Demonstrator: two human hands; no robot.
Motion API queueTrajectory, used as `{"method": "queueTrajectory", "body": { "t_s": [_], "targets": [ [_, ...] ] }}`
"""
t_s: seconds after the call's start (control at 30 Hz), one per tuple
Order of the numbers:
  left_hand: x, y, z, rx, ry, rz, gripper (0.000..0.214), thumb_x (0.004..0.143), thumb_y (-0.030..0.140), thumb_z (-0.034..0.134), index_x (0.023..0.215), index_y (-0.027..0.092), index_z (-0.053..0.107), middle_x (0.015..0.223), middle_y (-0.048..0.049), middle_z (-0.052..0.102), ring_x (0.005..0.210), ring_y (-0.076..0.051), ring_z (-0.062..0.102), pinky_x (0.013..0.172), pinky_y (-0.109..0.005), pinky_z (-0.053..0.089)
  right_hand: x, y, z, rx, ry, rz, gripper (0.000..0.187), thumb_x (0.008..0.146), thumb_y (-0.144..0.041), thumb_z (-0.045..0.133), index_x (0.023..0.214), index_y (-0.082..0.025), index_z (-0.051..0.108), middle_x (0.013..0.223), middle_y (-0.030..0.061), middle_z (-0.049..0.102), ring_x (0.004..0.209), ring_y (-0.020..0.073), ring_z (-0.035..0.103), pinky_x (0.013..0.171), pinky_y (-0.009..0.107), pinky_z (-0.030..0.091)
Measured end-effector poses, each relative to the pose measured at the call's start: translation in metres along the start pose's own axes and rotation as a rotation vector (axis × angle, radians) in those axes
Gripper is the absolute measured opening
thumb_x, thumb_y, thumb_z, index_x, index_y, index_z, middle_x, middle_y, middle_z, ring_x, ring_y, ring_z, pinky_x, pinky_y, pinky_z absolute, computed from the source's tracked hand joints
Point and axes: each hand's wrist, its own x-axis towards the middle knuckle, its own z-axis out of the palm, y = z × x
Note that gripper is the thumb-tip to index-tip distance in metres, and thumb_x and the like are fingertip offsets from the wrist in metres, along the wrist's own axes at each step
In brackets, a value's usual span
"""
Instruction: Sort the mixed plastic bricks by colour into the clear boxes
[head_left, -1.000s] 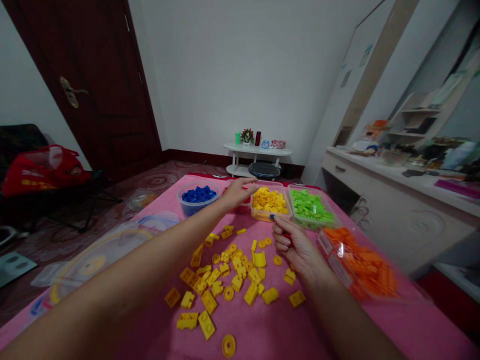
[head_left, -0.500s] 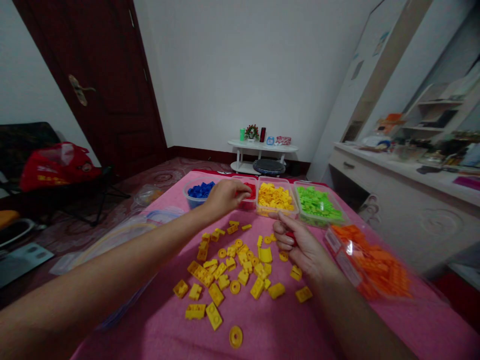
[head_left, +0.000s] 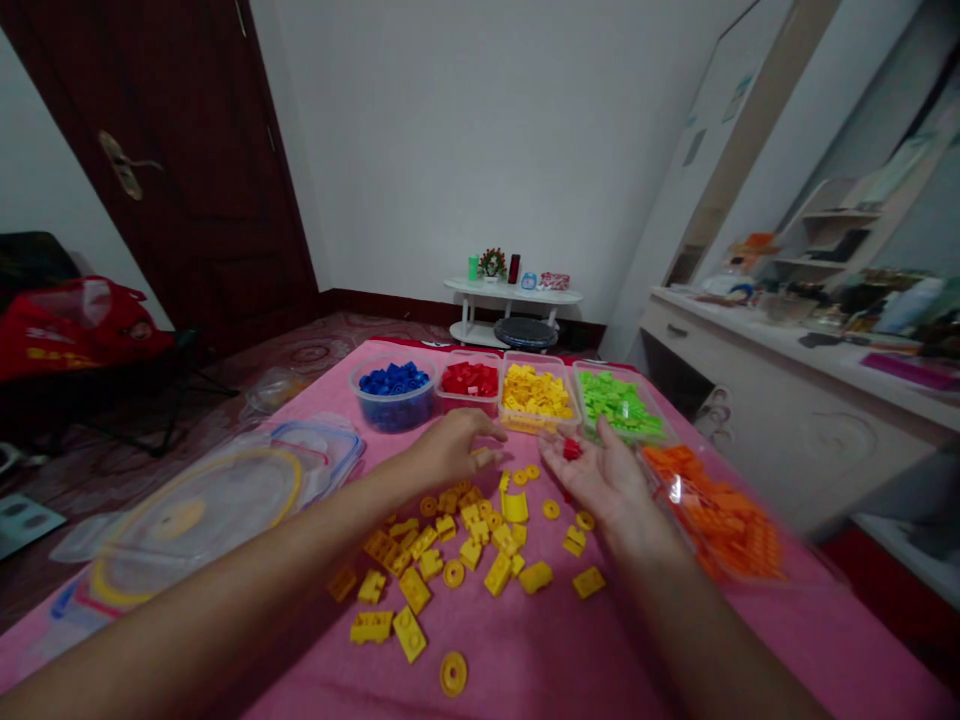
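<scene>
My left hand [head_left: 450, 452] hovers over the far edge of a pile of loose yellow bricks [head_left: 457, 545] on the pink table [head_left: 570, 660], fingers curled and pinched together; what they hold, if anything, is hidden. My right hand [head_left: 592, 475] lies palm up to the right of the pile, fingers spread, with a small red brick [head_left: 571, 449] resting on the palm. Beyond the hands stands a row of tubs: blue bricks [head_left: 394, 382], red bricks [head_left: 469, 379], yellow bricks [head_left: 534, 392], green bricks [head_left: 616, 403].
A clear box of orange bricks [head_left: 712, 515] sits at the right by my right wrist. Clear plastic lids [head_left: 210, 495] lie on the table's left. A white dresser [head_left: 795, 400] stands to the right, a dark door [head_left: 165, 170] at the back left.
My left hand drew back from the red tub to the yellow pile. My right hand turned palm up and opened, showing a red brick.
</scene>
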Motion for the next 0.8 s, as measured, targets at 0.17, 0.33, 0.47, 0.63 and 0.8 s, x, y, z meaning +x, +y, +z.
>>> {"method": "queueTrajectory", "body": {
  "t_s": [0.17,0.33,0.47,0.63,0.8],
  "targets": [
    [-0.003,0.009,0.022,-0.303,0.073,-0.218,0.036,0.064,0.022,0.075,0.099,0.019,0.069,0.089,-0.008,0.067,0.085,-0.019,0.061,0.073,-0.024,0.047,-0.002,0.005,0.002,-0.082,-0.033,-0.042,0.035,0.089,-0.053,0.037,0.09,-0.021,0.052,0.101,0.0108,0.056,0.097,0.02,0.059,0.075,0.033,0.055],
    [-0.004,0.027,0.044,-1.108,-0.14,-0.721,0.045,0.087,0.051,0.044,0.114,0.016,0.051,0.083,-0.0105,0.065,0.067,-0.019,0.066,0.061,-0.029,0.053,-0.021,0.013,0.018,-0.369,-0.213,-0.127,0.053,0.083,-0.065,0.039,0.095,-0.018,0.059,0.101,0.0122,0.059,0.104,0.0221,0.056,0.084,0.036,0.05],
    [-0.004,0.026,0.048,-1.356,-0.073,-0.844,0.038,0.093,0.04,0.034,0.093,0.008,0.054,0.076,-0.0133,0.064,0.064,-0.016,0.066,0.059,-0.021,0.054,-0.025,0.003,0.017,-0.797,-0.241,-0.389,0.038,0.082,-0.051,0.05,0.095,-0.018,0.064,0.101,0.0094,0.064,0.098,0.0202,0.058,0.084,0.032,0.046],
    [-0.004,0.018,0.04,-1.355,0.007,-0.889,0.029,0.094,0.027,0.035,0.089,0.007,0.055,0.071,-0.0117,0.063,0.054,-0.011,0.062,0.046,-0.014,0.049,-0.013,-0.008,-0.011,-1.969,-0.011,-0.597,0.012,0.066,-0.014,0.06,0.076,-0.017,0.067,0.08,0.0065,0.066,0.074,0.0185,0.059,0.063,0.027,0.038],
    [-0.011,0.021,0.041,-1.327,-0.018,-0.925,0.026,0.094,0.025,0.036,0.093,0.007,0.054,0.076,-0.0138,0.065,0.06,-0.013,0.065,0.05,-0.016,0.052,-0.009,-0.005,-0.022,-2.237,0.004,-0.482,0.015,0.067,-0.008,0.053,0.069,-0.015,0.066,0.074,0.0069,0.066,0.063,0.015,0.057,0.053,0.026,0.03]
  ]
}}
